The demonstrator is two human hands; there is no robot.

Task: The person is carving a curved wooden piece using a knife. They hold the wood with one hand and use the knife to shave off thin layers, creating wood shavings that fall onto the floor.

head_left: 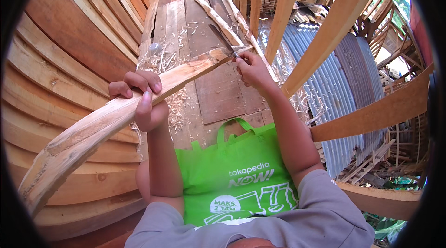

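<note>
Half way along the long pale timber (179, 75), pinching across its width with the fingers of the left hand (152, 113). Slanting from lower left up to its far end, nearer to the right hand (253, 69), curled round a dark-bladed knife (223, 39) crossing over that end; cannot tell whether in firm contact. Hemmed on the left by long planks (69, 76), on the right by upright slats (281, 15); more open between, over flat floorboards (218, 94)
</note>
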